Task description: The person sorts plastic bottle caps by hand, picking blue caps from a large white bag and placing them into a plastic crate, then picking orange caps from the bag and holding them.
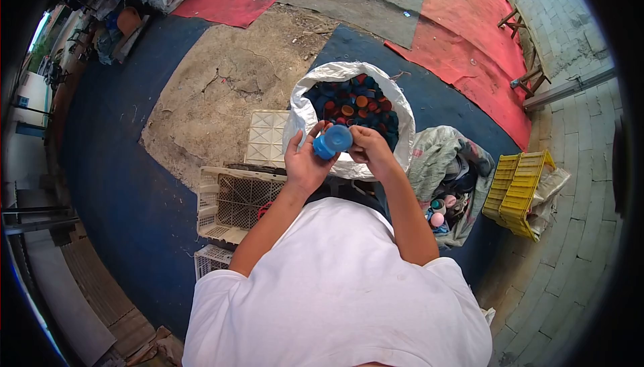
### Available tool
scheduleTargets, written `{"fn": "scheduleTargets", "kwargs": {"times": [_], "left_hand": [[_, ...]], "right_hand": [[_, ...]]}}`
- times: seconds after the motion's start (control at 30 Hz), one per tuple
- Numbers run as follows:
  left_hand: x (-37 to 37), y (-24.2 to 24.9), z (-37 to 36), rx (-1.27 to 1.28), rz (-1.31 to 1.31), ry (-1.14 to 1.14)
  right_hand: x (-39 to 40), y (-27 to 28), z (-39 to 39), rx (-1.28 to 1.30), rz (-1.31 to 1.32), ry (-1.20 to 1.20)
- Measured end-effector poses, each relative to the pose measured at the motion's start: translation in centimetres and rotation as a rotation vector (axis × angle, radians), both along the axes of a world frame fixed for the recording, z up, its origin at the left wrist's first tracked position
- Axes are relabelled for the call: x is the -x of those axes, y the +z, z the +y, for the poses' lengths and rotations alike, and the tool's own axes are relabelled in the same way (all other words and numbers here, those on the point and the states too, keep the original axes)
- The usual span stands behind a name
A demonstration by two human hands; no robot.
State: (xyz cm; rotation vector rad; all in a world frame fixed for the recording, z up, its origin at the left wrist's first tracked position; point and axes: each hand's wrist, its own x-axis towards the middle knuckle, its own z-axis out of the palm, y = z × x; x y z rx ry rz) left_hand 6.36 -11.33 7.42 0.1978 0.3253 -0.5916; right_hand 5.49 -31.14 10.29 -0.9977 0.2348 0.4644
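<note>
- Our left hand [305, 162] and right hand [370, 149] meet at the middle of the view, both pinching blue bottle caps [333, 141] between thumb and fingertips; the caps touch each other.
- At twelve o'clock from the hands, the white sack [335, 75] stands open, heaped with blue, red and orange caps, so we judge most of the sorting remains.
- At eight o'clock, the cream plastic crate [231, 202] holds only one reddish piece.
- At three o'clock, a grey cloth sack [439, 155] shows a few pale caps; beyond it lie yellow crates [516, 192].
</note>
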Motion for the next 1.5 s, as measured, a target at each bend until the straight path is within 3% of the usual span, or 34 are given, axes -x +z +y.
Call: {"fn": "scheduleTargets", "kwargs": {"times": [0.17,0.2,0.3,0.4,0.5,0.6,0.77,0.83,1.03,1.13,1.23,1.33,1.5], "left_hand": [[0.4,1.4,-0.2,0.089,-0.049,0.043],[0.5,1.8,-0.2,0.110,-0.043,0.060],[0.5,0.9,0.3,0.110,-0.025,0.107],[0.5,0.1,0.9,0.071,-0.011,0.134],[0.6,0.5,1.2,0.040,-0.013,0.155],[0.4,0.3,1.7,0.118,-0.038,0.155],[0.7,0.7,2.9,0.099,-0.034,0.186],[0.8,0.6,3.4,0.085,-0.034,0.188],[1.1,1.0,4.4,0.056,-0.021,0.195],[1.1,1.0,4.5,0.041,-0.016,0.195],[1.0,1.1,4.8,0.042,-0.029,0.189],[0.7,1.0,5.0,0.051,-0.027,0.196],[-0.5,0.7,4.5,0.086,-0.025,0.183]], "right_hand": [[0.4,0.6,4.1,0.275,-0.118,0.119],[0.2,0.2,4.8,0.572,-0.335,0.114],[0.8,1.0,5.8,0.829,-0.438,0.044],[1.0,2.4,6.4,0.922,-0.530,-0.063],[0.6,2.0,6.1,0.833,-0.503,-0.129],[-1.5,-0.2,5.3,0.623,-0.541,-0.346],[-8.5,-7.9,-0.2,1.143,-0.389,-0.090],[-10.9,-9.5,-0.8,1.344,-0.478,0.033],[-15.7,-11.8,2.3,1.561,-0.620,0.289],[-15.6,-13.4,3.8,1.636,-0.837,0.183],[-16.1,-14.1,4.3,1.721,-0.734,0.236],[-15.9,-14.9,3.7,1.822,-0.793,0.247],[-15.0,-14.8,2.0,1.807,-0.757,0.232]]}}
